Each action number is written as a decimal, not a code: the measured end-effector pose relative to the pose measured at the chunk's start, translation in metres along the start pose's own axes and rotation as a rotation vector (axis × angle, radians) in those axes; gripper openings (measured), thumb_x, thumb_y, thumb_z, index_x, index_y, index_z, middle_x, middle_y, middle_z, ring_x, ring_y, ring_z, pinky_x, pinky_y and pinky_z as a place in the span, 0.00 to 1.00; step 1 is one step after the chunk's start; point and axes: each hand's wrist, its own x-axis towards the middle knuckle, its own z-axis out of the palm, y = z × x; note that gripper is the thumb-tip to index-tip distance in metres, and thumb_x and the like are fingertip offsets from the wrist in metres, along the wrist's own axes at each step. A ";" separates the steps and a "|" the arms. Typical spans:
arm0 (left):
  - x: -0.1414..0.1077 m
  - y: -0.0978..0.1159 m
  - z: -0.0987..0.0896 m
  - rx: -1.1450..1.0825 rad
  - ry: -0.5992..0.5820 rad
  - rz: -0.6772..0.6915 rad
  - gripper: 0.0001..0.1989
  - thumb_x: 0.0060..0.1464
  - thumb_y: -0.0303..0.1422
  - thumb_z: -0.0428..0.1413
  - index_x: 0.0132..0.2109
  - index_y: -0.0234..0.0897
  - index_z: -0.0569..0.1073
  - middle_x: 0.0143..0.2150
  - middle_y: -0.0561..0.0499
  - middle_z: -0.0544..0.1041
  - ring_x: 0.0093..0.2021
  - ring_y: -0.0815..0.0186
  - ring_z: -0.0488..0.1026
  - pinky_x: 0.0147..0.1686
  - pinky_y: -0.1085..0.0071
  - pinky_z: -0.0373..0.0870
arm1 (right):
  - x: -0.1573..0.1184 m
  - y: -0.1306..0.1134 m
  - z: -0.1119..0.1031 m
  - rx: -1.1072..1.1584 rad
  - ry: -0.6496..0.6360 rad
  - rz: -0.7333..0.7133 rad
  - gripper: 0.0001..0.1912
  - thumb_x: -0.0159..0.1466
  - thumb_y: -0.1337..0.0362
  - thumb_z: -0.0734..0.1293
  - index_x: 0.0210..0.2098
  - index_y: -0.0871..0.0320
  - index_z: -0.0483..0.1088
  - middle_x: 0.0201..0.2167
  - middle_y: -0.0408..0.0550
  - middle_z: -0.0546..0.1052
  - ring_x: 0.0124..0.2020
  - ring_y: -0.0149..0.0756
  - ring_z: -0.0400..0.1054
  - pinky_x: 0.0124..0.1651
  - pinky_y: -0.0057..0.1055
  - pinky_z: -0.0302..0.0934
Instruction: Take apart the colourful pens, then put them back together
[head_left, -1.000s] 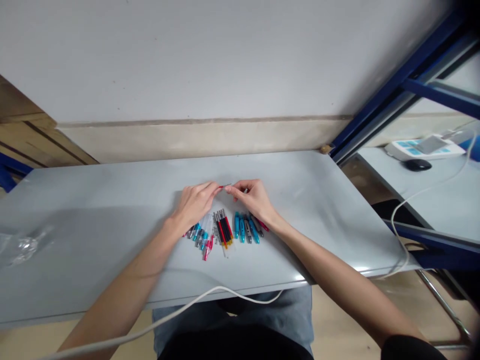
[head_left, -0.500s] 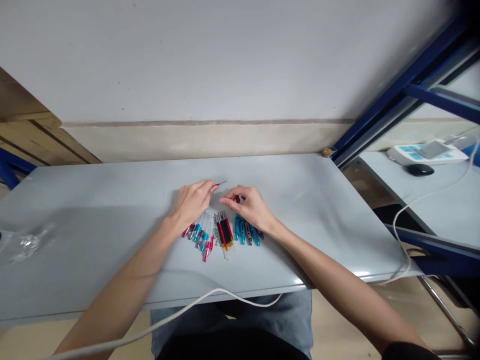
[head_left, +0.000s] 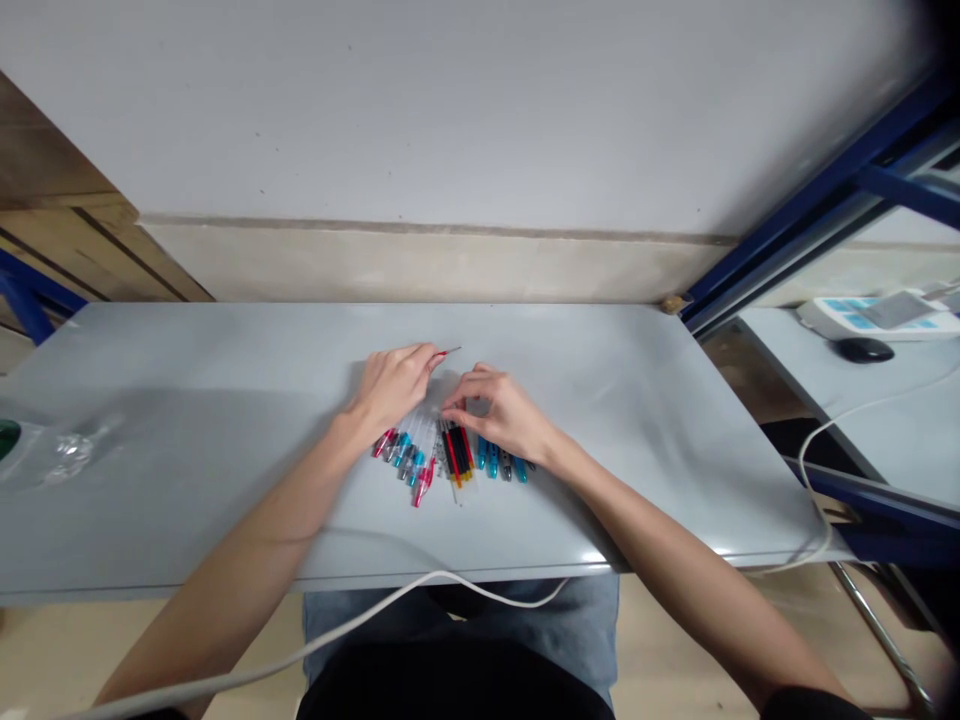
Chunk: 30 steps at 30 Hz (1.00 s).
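Observation:
My left hand [head_left: 394, 385] is closed in a pinch on a slim red pen part [head_left: 444, 353], whose thin dark rod points up and to the right. Beside it my right hand [head_left: 501, 408] has its thumb and index finger together, over the upper ends of a row of black and red pen refills [head_left: 459, 456] with yellow ends. Whatever its fingertips hold is too small to make out. Clear pen barrels [head_left: 409, 455] with red, blue and grey ends lie below my left hand. Blue and grey pen parts [head_left: 493, 461] lie partly hidden under my right hand.
Small springs [head_left: 441, 460] lie left of the refills. A clear plastic bag [head_left: 64, 455] is at the left of the grey table [head_left: 225, 480]. A white cable [head_left: 375, 615] crosses the table's front edge. On the right-hand table are a black mouse [head_left: 864, 350] and a white device [head_left: 877, 315].
My right hand has moved from the space beside my left hand down to the tops of the refills. My left hand still pinches the red pen part. The camera view has shifted slightly.

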 end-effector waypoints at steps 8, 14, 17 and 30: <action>0.001 0.003 -0.004 -0.001 -0.063 -0.032 0.16 0.72 0.36 0.46 0.42 0.40 0.76 0.37 0.48 0.82 0.34 0.62 0.77 0.30 0.67 0.56 | 0.000 -0.005 0.007 -0.193 -0.160 -0.076 0.09 0.62 0.58 0.76 0.38 0.57 0.80 0.34 0.48 0.75 0.39 0.40 0.62 0.44 0.35 0.58; 0.001 0.003 -0.003 0.006 -0.075 -0.030 0.16 0.72 0.37 0.45 0.42 0.40 0.76 0.37 0.49 0.82 0.33 0.63 0.76 0.28 0.67 0.53 | -0.002 -0.007 0.011 -0.301 -0.126 -0.062 0.14 0.62 0.55 0.75 0.42 0.59 0.79 0.36 0.50 0.76 0.40 0.42 0.62 0.45 0.36 0.59; 0.001 0.003 -0.001 0.017 -0.069 -0.016 0.16 0.72 0.36 0.45 0.42 0.40 0.76 0.37 0.50 0.82 0.33 0.63 0.76 0.28 0.67 0.52 | -0.003 -0.005 0.014 -0.306 -0.119 -0.054 0.14 0.62 0.54 0.75 0.40 0.59 0.79 0.36 0.51 0.76 0.41 0.43 0.62 0.45 0.36 0.59; 0.001 0.005 -0.003 0.037 -0.101 -0.021 0.15 0.72 0.37 0.46 0.42 0.41 0.76 0.38 0.50 0.82 0.33 0.62 0.77 0.29 0.67 0.56 | -0.003 -0.005 0.017 -0.271 -0.120 -0.040 0.10 0.63 0.58 0.75 0.37 0.58 0.78 0.36 0.51 0.76 0.41 0.43 0.63 0.44 0.36 0.59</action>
